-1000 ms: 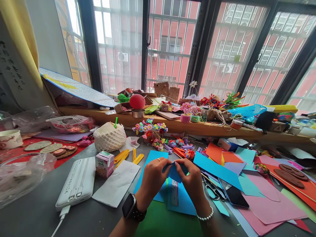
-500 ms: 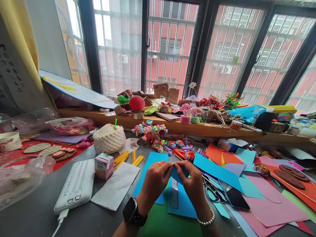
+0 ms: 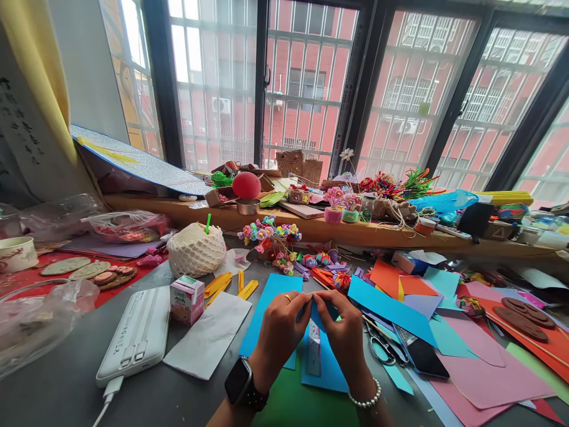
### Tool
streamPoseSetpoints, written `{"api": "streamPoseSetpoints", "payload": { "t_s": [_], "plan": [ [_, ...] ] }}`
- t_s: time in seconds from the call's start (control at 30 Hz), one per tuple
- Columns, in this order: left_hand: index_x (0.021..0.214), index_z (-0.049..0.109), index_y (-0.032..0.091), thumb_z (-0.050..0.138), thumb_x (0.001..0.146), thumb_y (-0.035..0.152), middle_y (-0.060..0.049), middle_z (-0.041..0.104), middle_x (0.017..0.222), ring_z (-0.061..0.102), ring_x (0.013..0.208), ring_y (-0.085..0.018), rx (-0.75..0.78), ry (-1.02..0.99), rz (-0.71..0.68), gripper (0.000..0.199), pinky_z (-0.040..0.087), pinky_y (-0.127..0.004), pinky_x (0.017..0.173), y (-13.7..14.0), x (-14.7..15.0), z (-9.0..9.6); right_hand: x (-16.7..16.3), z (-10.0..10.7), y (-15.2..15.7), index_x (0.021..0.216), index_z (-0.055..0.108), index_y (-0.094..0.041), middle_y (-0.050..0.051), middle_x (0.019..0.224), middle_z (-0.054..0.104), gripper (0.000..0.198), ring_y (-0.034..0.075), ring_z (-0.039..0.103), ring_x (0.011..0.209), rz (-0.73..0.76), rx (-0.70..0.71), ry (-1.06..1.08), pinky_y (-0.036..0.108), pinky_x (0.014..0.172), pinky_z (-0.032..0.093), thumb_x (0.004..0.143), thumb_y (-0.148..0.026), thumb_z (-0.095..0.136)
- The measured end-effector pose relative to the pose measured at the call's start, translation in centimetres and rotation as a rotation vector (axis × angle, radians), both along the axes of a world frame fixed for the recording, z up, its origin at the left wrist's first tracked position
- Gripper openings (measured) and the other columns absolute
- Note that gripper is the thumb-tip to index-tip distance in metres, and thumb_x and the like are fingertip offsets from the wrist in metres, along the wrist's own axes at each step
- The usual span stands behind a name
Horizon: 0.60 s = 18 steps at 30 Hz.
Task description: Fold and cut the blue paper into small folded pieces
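My left hand [image 3: 284,323] and my right hand [image 3: 342,326] meet fingertip to fingertip, both pinching a small piece of blue paper [image 3: 316,314]. Most of that piece is hidden by the fingers, so its exact shape cannot be told. Beneath them a clear ruler [image 3: 313,356] lies on a sheet of blue paper [image 3: 331,370], over a green surface [image 3: 297,403]. Another blue sheet [image 3: 262,308] is left of my left hand. Just right of my right hand are scissors [image 3: 384,350] and a long blue strip [image 3: 391,311].
A white power bank [image 3: 136,332], a small drink carton [image 3: 187,301] and a white tissue [image 3: 208,335] lie to the left. A phone [image 3: 424,353] and coloured paper [image 3: 489,370] spread at the right. Paper flowers [image 3: 269,231] and a wrapped coconut [image 3: 197,249] stand behind.
Both hands keep their pinch on the blue paper. My wrists have shifted slightly, the left one to the right and down, the right one a little to the left.
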<state>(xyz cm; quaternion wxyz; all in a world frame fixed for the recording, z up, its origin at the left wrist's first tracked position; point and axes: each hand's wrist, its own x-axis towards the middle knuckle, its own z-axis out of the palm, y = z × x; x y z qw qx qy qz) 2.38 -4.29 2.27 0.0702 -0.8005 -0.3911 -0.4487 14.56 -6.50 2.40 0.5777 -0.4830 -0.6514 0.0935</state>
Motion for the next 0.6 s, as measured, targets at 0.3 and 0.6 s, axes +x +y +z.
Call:
{"api": "streamPoseSetpoints", "payload": {
  "t_s": [0.3, 0.6],
  "plan": [
    [0.074, 0.059, 0.018, 0.044, 0.081, 0.018, -0.002, 0.061, 0.063, 0.056, 0.058, -0.014, 0.134, -0.072, -0.021, 0.016, 0.042, -0.022, 0.054, -0.04, -0.01, -0.09, -0.14, -0.05, 0.05, 0.083, 0.063, -0.019, 0.003, 0.077, 0.064, 0.017, 0.016, 0.058, 0.072, 0.009, 0.041, -0.001, 0.026, 0.066, 0.045, 0.080, -0.026, 0.048],
    [0.077, 0.058, 0.017, 0.043, 0.082, 0.019, -0.002, 0.062, 0.065, 0.057, 0.060, -0.014, 0.193, -0.095, -0.028, 0.016, 0.044, -0.023, 0.055, 0.09, -0.16, -0.27, -0.32, 0.02, 0.12, 0.082, 0.063, -0.019, 0.003, 0.077, 0.064, 0.016, 0.015, 0.058, 0.071, 0.015, 0.036, 0.003, 0.025, 0.065, 0.045, 0.080, -0.026, 0.048]
  ]
}}
